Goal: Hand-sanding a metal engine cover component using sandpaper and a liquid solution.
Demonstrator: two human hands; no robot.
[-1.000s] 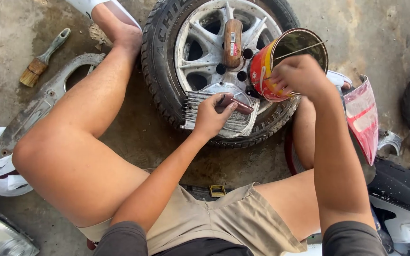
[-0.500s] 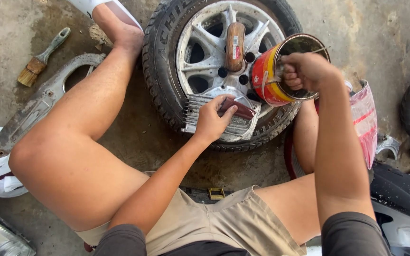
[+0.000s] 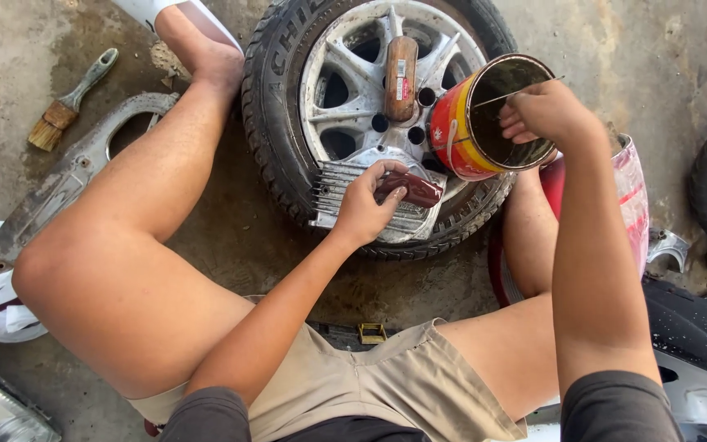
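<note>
Concrete floor (image 3: 231, 245) bears a wheel (image 3: 378, 123); left fingers (image 3: 386, 176) grip a dark piece (image 3: 411, 190), right fingers (image 3: 517, 123) a tin (image 3: 460, 139).

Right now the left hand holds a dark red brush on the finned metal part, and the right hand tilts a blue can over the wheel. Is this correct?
Not quite. In the head view the can in the right hand is red and yellow, not blue. The rest holds: the left hand holds the dark red brush on the finned metal part, over the wheel.
</note>
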